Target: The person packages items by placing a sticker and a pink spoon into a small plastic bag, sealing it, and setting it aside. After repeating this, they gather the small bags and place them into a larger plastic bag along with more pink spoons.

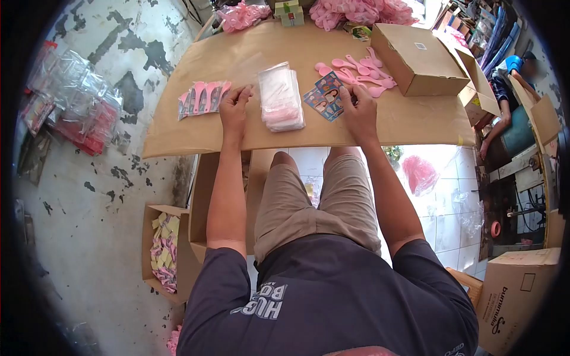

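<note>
Bags (282, 95) are lying midway, likely for quick reach, left hand (235, 108) seemingly pinching one, right hand (360, 110) pinching cards (324, 99).

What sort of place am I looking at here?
Probably a small packing workshop, though no sign confirms it. The table holds loose pink spoons, a stack of clear bags and printed cards, with a big cardboard box beside the spoons.
</note>
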Action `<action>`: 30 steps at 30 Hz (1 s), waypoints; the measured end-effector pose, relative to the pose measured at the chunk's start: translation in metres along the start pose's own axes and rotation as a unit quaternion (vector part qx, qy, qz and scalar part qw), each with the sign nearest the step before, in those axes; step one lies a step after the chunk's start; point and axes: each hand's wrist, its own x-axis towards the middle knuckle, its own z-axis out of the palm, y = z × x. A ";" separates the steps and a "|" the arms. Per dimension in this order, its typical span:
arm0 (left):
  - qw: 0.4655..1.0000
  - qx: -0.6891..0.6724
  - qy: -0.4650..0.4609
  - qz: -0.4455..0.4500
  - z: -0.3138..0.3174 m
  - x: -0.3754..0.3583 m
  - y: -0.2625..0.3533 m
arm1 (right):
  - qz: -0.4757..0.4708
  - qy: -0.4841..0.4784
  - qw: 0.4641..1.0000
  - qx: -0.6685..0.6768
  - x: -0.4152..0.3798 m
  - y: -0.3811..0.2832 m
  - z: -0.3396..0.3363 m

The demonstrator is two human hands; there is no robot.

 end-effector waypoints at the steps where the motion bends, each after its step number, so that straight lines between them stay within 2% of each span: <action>1: 1.000 -0.006 0.007 0.006 -0.002 0.005 -0.001 | -0.004 0.002 1.000 0.013 0.003 -0.003 0.005; 2: 1.000 -0.012 0.015 0.011 -0.006 0.008 -0.002 | -0.007 0.003 1.000 0.026 0.004 -0.005 0.011; 3: 1.000 -0.003 0.010 -0.011 0.007 -0.019 0.002 | 0.015 -0.006 1.000 0.026 -0.014 -0.001 -0.013; 8: 0.993 -0.114 0.019 0.025 0.010 -0.005 0.002 | -0.012 0.016 1.000 0.010 -0.005 0.007 -0.007; 15: 0.994 -0.106 0.027 -0.029 0.009 -0.008 0.011 | 0.020 -0.010 0.999 0.023 -0.005 0.005 -0.010; 18: 0.993 -0.110 -0.004 -0.040 0.010 -0.004 0.010 | 0.027 -0.014 0.999 0.019 -0.006 0.006 -0.012; 21: 0.998 -0.048 -0.002 -0.050 0.018 -0.008 0.026 | 0.023 -0.015 0.999 0.018 -0.006 0.004 -0.010; 24: 0.993 0.026 -0.057 -0.098 0.012 -0.006 0.021 | -0.009 0.008 1.000 0.019 -0.007 0.006 -0.009; 26: 0.997 -0.009 -0.015 -0.073 0.017 -0.012 0.026 | -0.005 0.000 1.000 0.014 -0.006 0.005 -0.009; 30: 1.000 0.000 -0.013 -0.024 0.013 -0.014 0.017 | 0.020 -0.023 0.999 0.023 -0.006 -0.002 -0.011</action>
